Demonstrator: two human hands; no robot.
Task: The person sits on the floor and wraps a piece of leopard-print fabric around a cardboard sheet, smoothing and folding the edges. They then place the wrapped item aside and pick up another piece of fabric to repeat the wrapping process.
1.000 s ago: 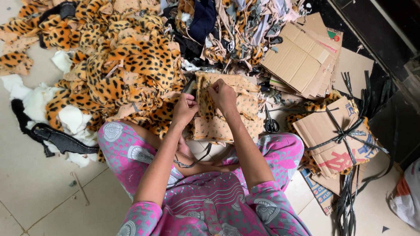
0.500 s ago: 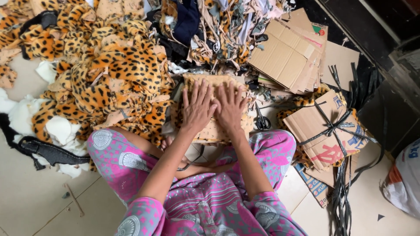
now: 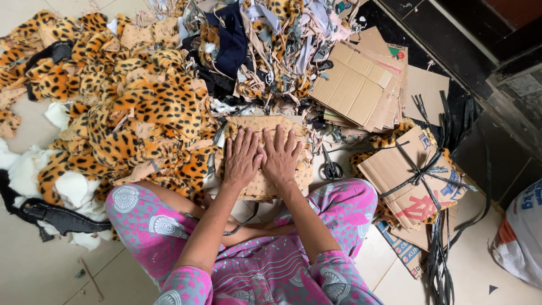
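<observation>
Left hand (image 3: 241,158) and right hand (image 3: 280,155), side by side, fingers spread flat, press on the tan fabric stack (image 3: 265,164) directly beneath them on the floor, scissors (image 3: 332,168) just right of the right hand.

Pale tiled floor (image 3: 39,271), thin grout lines, small debris bits lower left. Dark stepped threshold (image 3: 451,34) upper right, black glossy surfaces, dim reddish panel at corner. Soft even daylight, weak shadows. Floor crowded: leopard-print fabric heap (image 3: 141,107) left and centre, white stuffing clumps (image 3: 22,169) far left, flattened cardboard stack (image 3: 355,85) upper right, tied cardboard bundle (image 3: 412,175) right, black straps (image 3: 440,260) trailing below it, white sack (image 3: 522,237) at right edge.
</observation>
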